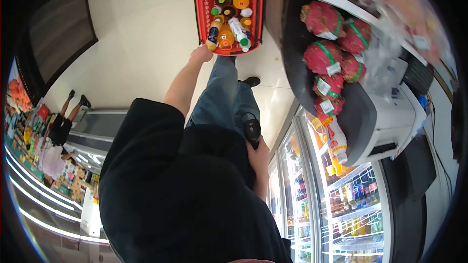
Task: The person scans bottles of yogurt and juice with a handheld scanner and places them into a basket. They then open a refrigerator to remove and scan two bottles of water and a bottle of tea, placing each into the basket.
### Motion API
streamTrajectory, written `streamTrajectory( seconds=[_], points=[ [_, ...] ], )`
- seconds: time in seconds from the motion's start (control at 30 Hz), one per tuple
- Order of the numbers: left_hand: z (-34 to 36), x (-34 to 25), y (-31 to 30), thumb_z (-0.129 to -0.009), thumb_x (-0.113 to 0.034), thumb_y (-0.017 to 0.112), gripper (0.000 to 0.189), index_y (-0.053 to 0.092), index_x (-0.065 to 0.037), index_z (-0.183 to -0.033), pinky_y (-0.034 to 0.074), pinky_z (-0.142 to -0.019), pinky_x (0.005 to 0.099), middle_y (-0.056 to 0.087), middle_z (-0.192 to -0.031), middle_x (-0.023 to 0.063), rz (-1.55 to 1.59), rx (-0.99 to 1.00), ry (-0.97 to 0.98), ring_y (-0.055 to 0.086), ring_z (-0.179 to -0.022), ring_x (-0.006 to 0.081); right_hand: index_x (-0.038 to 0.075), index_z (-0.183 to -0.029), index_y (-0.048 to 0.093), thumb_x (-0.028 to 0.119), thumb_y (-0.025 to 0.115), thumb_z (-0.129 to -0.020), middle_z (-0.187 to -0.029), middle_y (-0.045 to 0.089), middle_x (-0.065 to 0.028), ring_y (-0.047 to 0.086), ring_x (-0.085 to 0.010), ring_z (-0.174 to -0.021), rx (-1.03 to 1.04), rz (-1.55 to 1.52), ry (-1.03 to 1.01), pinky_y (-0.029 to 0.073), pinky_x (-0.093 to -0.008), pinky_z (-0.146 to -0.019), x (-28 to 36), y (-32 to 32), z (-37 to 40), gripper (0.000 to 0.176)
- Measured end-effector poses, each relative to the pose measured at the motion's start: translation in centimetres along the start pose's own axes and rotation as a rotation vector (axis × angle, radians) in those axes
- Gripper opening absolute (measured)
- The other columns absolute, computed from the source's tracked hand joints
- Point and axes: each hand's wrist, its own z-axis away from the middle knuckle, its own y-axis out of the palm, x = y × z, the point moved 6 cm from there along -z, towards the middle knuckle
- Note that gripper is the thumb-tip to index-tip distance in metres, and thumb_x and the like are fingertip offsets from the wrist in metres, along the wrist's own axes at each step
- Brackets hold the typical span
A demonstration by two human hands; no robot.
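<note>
My left hand (202, 54) is closed at the near left corner of a red shopping basket (198, 17). Bottles fill the basket, among them an orange drink bottle (225, 38), a white bottle with a green cap (238, 30) and a yellow bottle with a dark label (213, 33). Down by my thigh, my right hand (258, 153) is wrapped round a black handheld barcode scanner (252, 130); its fingers are partly hidden.
To the right, a dark counter (300, 63) carries several banded dragon fruits (322, 58) and a white-and-red bottle (336, 141). A white scale (390, 122) stands beyond them. Glass-door drink fridges (351, 199) line the lower right. Another person (57, 134) is at far left near shelves.
</note>
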Motion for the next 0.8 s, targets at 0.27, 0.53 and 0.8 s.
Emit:
streamTrajectory(
  seconds=[0.27, 0.53, 0.8],
  points=[
    [8.8, -7.5, -3.2, -0.096, -0.05, 0.062, 0.057, 0.059, -0.006, -0.132, 0.054, -0.095, 0.0462, 0.073, -0.114, 0.0216, 0.222, -0.267, 0.464, 0.07, -0.111, 0.0373, 0.002, -0.121, 0.062, 0.031, 0.071, -0.092, -0.104, 0.072, -0.0265, 0.068, -0.047, -0.104, -0.098, -0.047, -0.097, 0.054, -0.0496, -0.086, -4.3, -3.5, -0.1, 0.041],
    [39.8, -22.6, -4.1, -0.094, -0.018, 0.068, 0.045, 0.057, -0.003, -0.134, 0.056, -0.093, 0.0394, 0.072, -0.116, 0.0139, 0.317, -0.42, 1.108, 0.072, -0.106, 0.0281, 0.005, -0.119, 0.061, 0.041, 0.069, -0.093, -0.101, 0.072, -0.0273, 0.068, -0.0478, -0.1, -0.182, -0.017, -0.179, 0.054, -0.0543, -0.086, -11.8, -9.0, 0.2, 0.045],
    [52.3, -34.1, 1.6, -0.075, -0.025, 0.087, 0.079, 0.052, -0.002, -0.142, 0.04, -0.109, 0.0474, 0.06, -0.134, 0.0181, 0.254, -0.862, 1.286, 0.054, -0.128, 0.0362, 0.005, -0.117, 0.062, 0.041, 0.069, -0.092, -0.102, 0.072, -0.0259, 0.068, -0.0473, -0.101, -0.184, 0.017, -0.295, 0.053, -0.0547, -0.086, -16.9, -11.8, 0.9, 0.044]
  ],
)
